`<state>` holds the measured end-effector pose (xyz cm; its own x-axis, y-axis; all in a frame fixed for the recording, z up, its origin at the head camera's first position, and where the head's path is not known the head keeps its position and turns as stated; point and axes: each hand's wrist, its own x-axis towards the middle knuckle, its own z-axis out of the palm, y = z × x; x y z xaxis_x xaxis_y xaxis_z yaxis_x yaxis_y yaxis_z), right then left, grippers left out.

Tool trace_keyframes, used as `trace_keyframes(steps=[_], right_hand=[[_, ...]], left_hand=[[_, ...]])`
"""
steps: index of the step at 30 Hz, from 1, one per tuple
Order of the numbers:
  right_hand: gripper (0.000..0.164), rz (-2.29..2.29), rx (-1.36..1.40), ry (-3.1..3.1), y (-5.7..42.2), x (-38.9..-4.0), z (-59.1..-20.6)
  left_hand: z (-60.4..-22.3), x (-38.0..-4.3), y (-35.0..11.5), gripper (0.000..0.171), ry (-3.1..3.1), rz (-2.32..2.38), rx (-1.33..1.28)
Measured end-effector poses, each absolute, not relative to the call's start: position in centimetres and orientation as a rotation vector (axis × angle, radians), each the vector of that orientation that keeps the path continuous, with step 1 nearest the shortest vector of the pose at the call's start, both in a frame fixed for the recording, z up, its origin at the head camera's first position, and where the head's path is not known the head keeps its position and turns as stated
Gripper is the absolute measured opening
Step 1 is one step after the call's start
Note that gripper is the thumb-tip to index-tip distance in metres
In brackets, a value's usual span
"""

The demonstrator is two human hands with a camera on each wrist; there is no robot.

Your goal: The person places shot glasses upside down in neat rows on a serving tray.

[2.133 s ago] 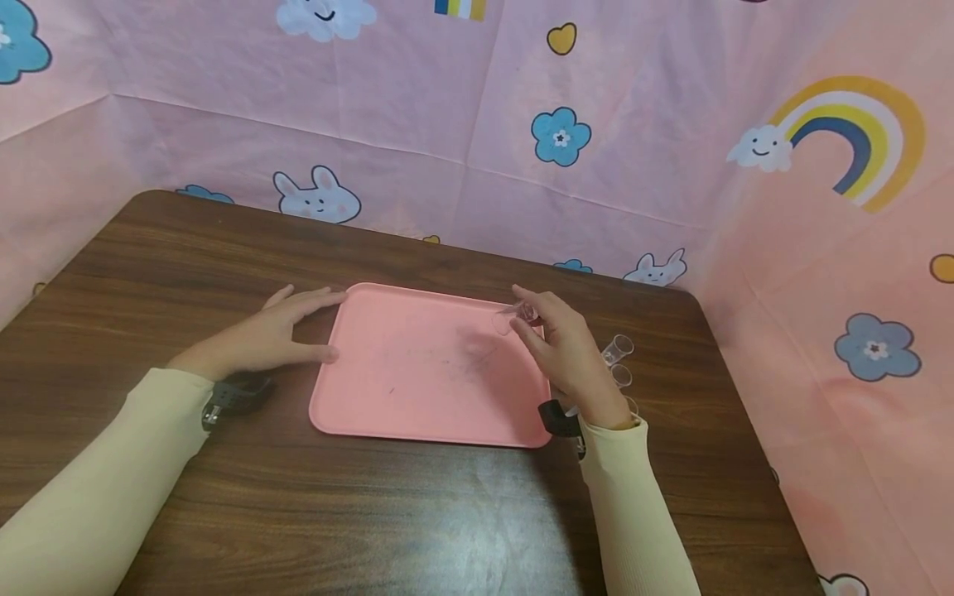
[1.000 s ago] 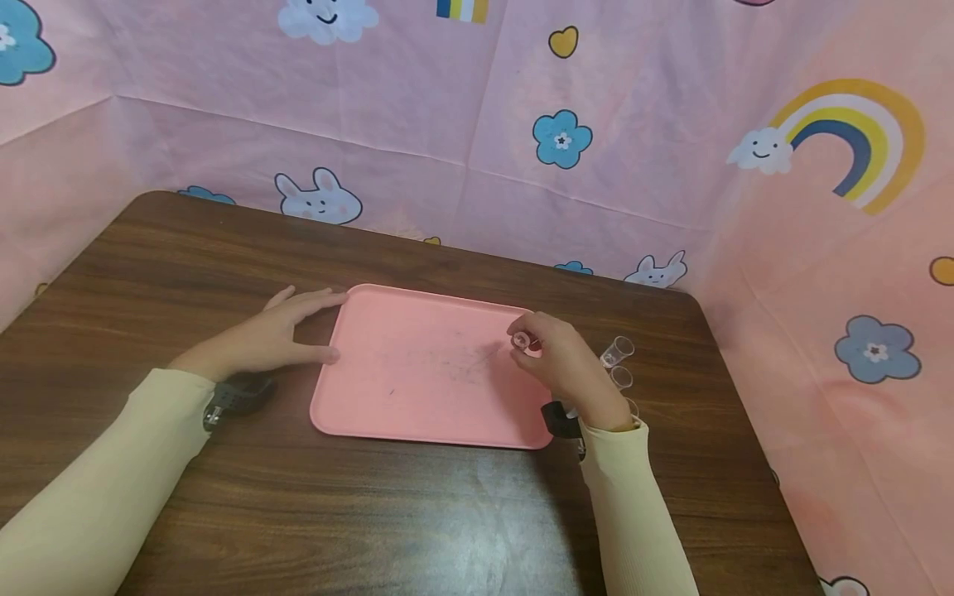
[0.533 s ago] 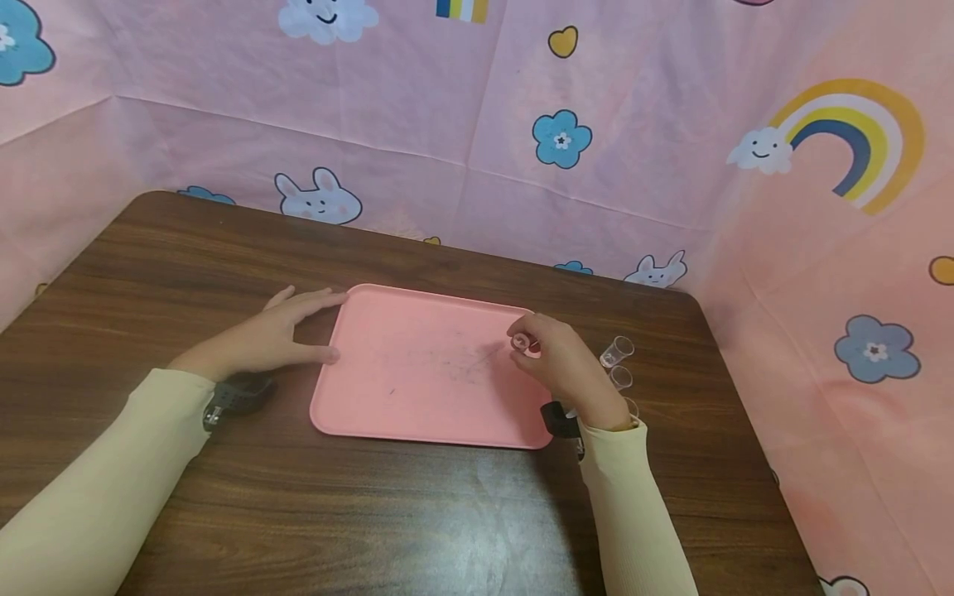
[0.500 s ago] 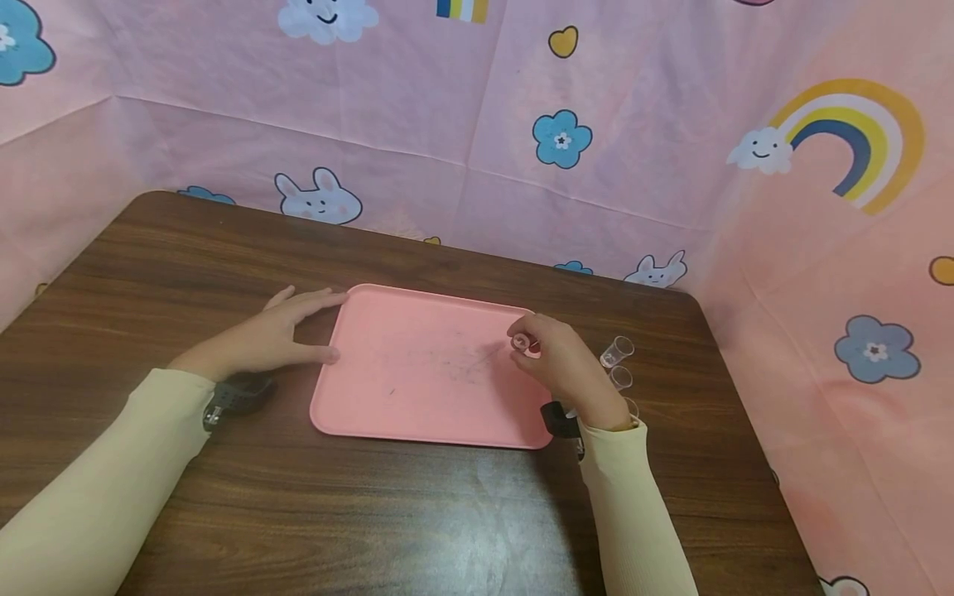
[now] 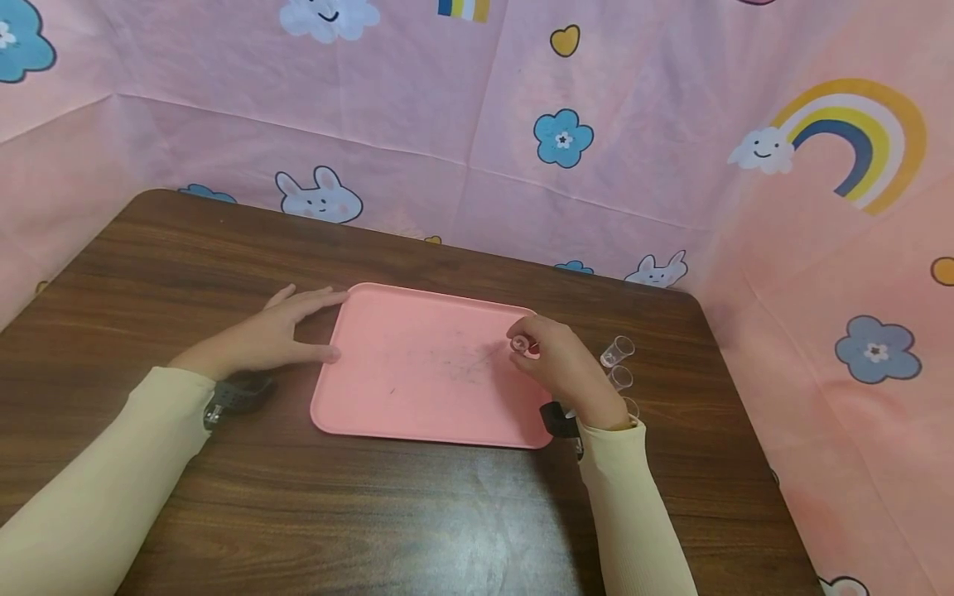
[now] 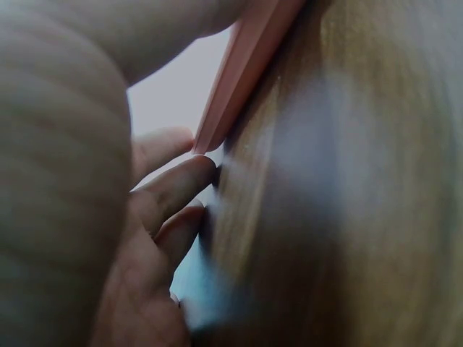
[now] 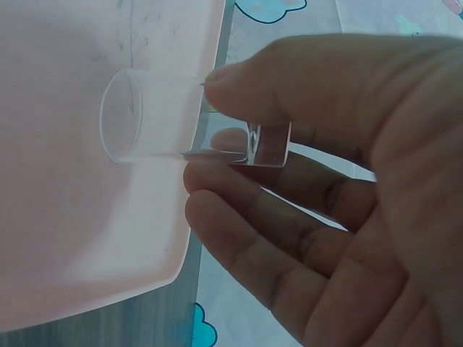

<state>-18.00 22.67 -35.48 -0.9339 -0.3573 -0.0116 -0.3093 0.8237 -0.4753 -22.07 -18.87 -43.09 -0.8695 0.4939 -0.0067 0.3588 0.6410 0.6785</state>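
Observation:
My right hand [image 5: 570, 364] grips a small clear shot glass [image 7: 163, 119] near its thick base, between thumb and fingers. In the head view the glass's round base [image 5: 520, 343] faces up. The right wrist view has its open rim pointing at the pink tray [image 7: 65, 195], close over the tray's right part. My left hand [image 5: 261, 335] is spread at the tray's left side, with fingertips and thumb tip right at the rim. Seen from the left wrist, the fingers [image 6: 181, 184] lie along the tray's raised edge [image 6: 242, 72].
Several more clear glasses stand right of the tray on the brown wooden table [image 5: 358, 513], among them a tilted-looking one [image 5: 617, 351] and another [image 5: 621, 378]. My right wrist partly hides the nearest. A printed pink cloth [image 5: 417, 108] hangs behind and beside the table.
Two seconds ago the glass was held sideways, mouth to the left. Since then my right hand has turned it mouth-down and come nearer; in the last second it barely moves. The left hand keeps still.

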Motion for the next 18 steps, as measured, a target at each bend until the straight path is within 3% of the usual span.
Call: trace_keyframes(steps=[18], right_hand=[[0.016, -0.687, -0.547, 2.910, 22.73, -18.22, -35.97]], left_hand=[[-43.27, -22.14, -18.90, 0.092, 2.674, 1.032, 0.691]])
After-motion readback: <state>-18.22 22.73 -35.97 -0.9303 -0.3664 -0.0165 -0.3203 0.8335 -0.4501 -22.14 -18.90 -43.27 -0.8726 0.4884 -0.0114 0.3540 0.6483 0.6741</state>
